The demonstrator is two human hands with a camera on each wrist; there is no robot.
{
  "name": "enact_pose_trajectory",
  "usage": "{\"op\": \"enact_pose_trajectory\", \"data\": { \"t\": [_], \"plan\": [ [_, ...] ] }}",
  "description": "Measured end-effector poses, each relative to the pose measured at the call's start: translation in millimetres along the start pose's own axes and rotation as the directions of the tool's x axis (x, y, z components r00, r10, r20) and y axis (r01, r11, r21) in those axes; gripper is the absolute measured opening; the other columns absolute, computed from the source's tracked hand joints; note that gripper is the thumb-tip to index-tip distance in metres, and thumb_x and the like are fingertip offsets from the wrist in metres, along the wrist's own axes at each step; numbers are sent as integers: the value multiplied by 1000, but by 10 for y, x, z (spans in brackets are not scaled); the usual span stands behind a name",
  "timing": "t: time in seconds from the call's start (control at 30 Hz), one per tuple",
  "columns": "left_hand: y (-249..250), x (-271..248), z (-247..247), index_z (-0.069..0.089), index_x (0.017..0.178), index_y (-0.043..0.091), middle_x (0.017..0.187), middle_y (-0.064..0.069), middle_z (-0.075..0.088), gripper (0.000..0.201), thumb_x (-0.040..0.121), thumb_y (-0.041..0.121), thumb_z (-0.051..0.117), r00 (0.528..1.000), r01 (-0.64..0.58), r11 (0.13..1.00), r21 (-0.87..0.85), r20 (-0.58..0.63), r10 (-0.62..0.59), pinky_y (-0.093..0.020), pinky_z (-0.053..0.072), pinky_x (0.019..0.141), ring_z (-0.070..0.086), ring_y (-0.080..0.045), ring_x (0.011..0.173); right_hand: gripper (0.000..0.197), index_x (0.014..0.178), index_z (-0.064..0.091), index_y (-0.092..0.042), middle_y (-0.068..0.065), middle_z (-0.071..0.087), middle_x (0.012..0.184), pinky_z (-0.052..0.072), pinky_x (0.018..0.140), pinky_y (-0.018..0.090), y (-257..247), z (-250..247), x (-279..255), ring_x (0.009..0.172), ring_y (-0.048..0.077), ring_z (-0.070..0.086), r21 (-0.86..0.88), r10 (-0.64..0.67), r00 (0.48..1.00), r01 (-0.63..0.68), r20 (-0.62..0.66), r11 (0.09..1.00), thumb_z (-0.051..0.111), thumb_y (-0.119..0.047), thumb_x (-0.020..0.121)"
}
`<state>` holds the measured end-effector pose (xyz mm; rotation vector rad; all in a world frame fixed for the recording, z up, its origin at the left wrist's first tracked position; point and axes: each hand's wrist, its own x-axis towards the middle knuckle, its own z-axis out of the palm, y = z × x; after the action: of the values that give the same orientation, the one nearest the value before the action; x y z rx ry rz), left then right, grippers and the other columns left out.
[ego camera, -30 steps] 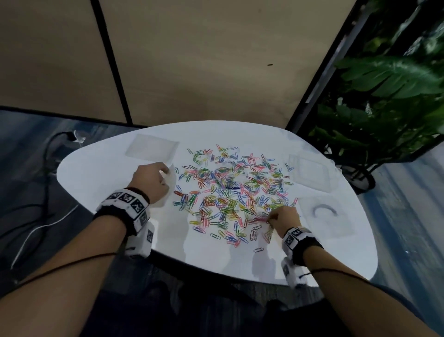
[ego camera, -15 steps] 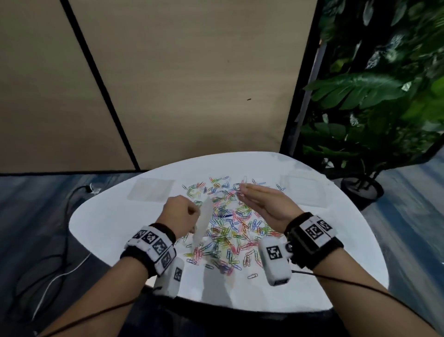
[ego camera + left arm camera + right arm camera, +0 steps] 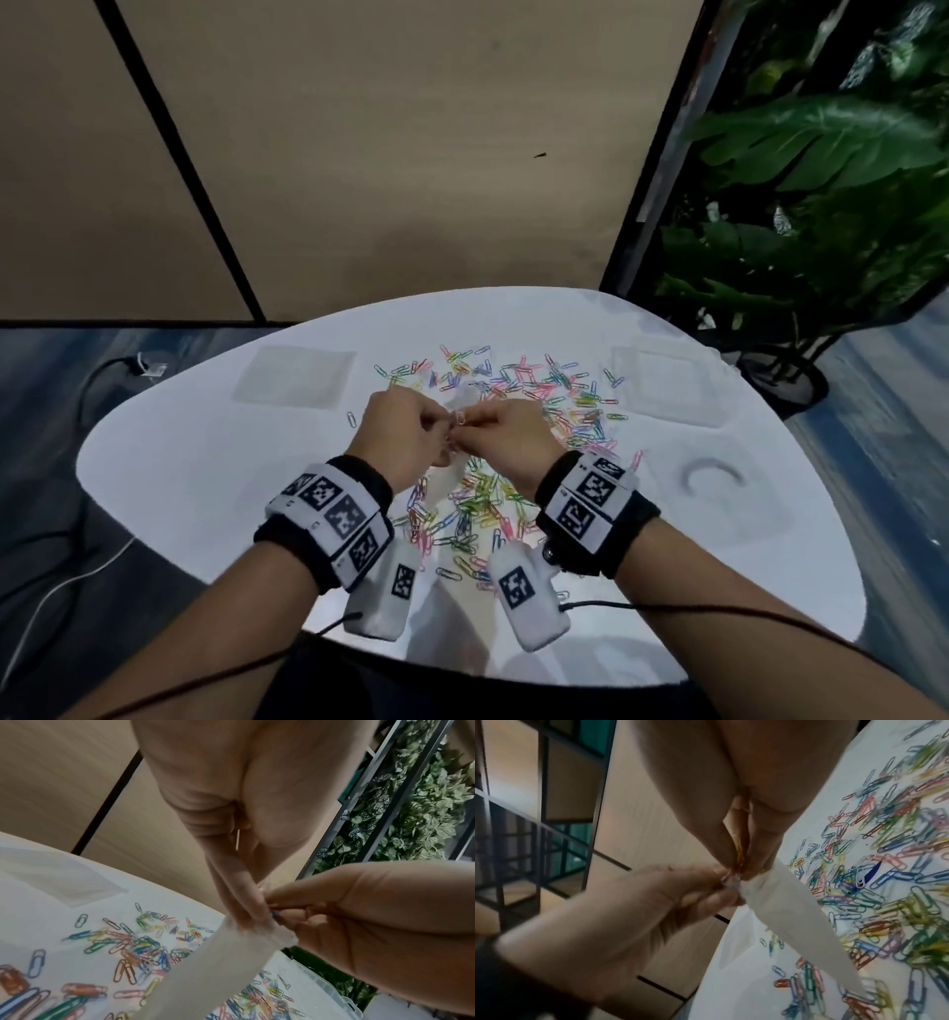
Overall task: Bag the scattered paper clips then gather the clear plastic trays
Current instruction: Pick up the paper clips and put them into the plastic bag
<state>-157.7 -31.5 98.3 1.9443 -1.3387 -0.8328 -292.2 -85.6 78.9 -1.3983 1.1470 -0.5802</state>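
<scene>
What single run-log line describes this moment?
left hand: pinches bag mouth | right hand: pinches clips into it | paper clips: mostly scattered | trays: untouched

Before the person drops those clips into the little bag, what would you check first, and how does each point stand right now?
1. Left hand has a grip on the small translucent plastic bag: ok, it pinches the top edge.
2. Right hand holds clips at the bag's top: ok, a few coloured clips sit between its fingertips.
3. Bag mouth open: cannot tell, the fingers hide it.
4. Bag hangs free above the white table: ok.
5. Scattered coloured paper clips all bagged: not ok, most lie on the table.
6. Clear plastic trays gathered: not ok, they lie apart.
</scene>
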Motion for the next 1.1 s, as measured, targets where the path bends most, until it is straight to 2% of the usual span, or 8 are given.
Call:
{"op": "enact_pose_trajectory", "data": {
  "t": [0.13,0.2,0.3,0.63,0.7,0.8,0.9,1.1],
  "plan": [
    [-8,27,39,77,78,-1,71,-14,76,28,92,-2,53,1000,-17,1000,22,20,17,-20,61,64,76,-17,63,24,68,72,-17,-3,62,58,38,46,9,3,65,78,51,7,53,-436,-119,992,90,-39,895,62,-4,85],
    [-15,66,45,75,77,-3,72,-16,75,27,93,0,55,1000,-10,1000,11,16,10,-29,64,68,76,-16,61,22,85,74,-8,3,65,71,32,42,7,-19,98,94,56,11,52,-546,-141,990,101,-32,832,54,-1,90],
    [-25,92,44,75,73,0,68,-13,75,27,94,4,57,1000,-6,999,31,8,6,-39,64,71,75,-11,57,22,100,70,-2,16,69,98,35,47,14,-9,147,97,72,20,56,-592,-99,994,102,38,799,50,-1,92],
    [-35,46,-20,72,80,-10,74,-18,75,28,95,10,58,999,28,996,79,-45,-24,-36,64,63,72,-7,50,23,100,75,-12,4,74,95,62,70,32,20,-454,68,73,16,72,-401,-186,981,148,-57,904,60,0,87],
    [-41,39,-40,68,79,-13,79,-23,74,29,95,8,56,998,25,997,76,-51,-22,-44,63,64,71,-4,48,33,117,67,-16,5,66,119,60,79,30,287,-809,155,91,18,70,-626,-31,998,-15,-63,780,66,-6,86],
    [-25,17,-64,71,82,-10,76,-21,75,25,94,7,56,999,16,992,123,-51,-10,-39,64,64,70,-3,48,81,147,34,-18,12,41,145,44,106,37,843,-1276,208,129,29,48,-909,230,967,-189,-107,373,77,-27,79],
    [1,-12,-85,75,83,-4,72,-13,76,24,93,7,57,999,-2,988,157,-48,10,-29,63,61,71,-5,49,95,154,12,-27,12,18,159,42,108,41,1282,-1454,223,135,35,43,-956,285,956,-147,-72,252,72,-21,81],
    [-29,-39,-89,73,83,-7,85,-18,77,25,94,9,57,999,-10,985,172,-37,17,-38,64,62,72,-10,51,40,127,53,-15,12,57,124,48,93,36,1534,-1256,298,111,31,59,-992,21,999,46,48,119,45,-2,91]
  ]
}}
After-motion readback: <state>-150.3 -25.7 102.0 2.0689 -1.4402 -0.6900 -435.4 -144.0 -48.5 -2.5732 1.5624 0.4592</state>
